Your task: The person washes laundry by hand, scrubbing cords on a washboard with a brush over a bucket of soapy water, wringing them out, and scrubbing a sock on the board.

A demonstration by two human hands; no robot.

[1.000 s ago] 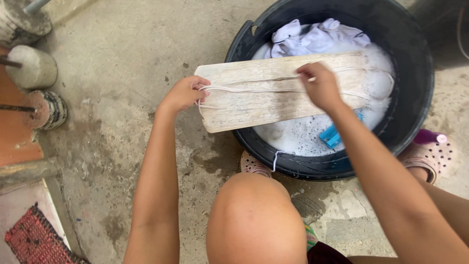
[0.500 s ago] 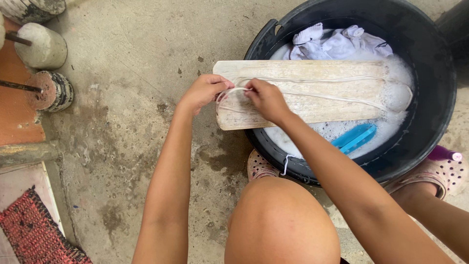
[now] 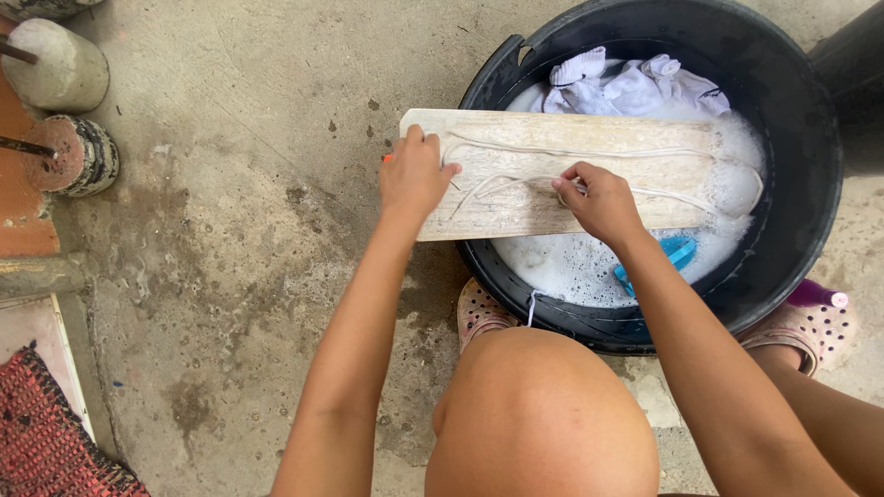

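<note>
Left hand (image 3: 416, 177) pressing wooden board (image 3: 516, 207) end; right hand (image 3: 600, 198) pinching white lace (image 3: 589, 153), looking thin, limp, wet, slippery, light

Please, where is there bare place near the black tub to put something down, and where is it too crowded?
Bare concrete floor lies left of the wooden board, between it and the two concrete weights. Crowded: the black tub holds suds, white laundry and a blue brush; left hand, right hand and white lace occupy the board.
</note>
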